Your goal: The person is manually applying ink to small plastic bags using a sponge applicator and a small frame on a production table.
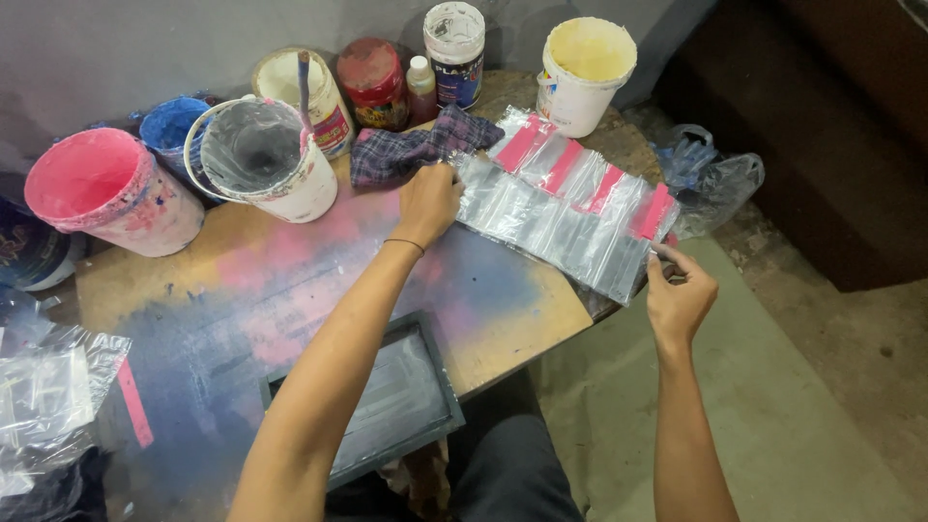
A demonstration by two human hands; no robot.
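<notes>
Two hands lined up clear plastic bags with pink strips on a paint-stained bench.

The row of clear bags (565, 208) lay overlapped at the far right end of the bench (242, 280), reaching over its edge. The left hand (425, 201) pressed down, fingers curled, on the row's near-left corner. The right hand (680, 295) pinched the outer end bag between fingertips. Holding one end flat while tugging gently would keep the row even, I think. A checked rag (416, 147) lay just behind, with the paint buckets (261, 159) further left.
</notes>
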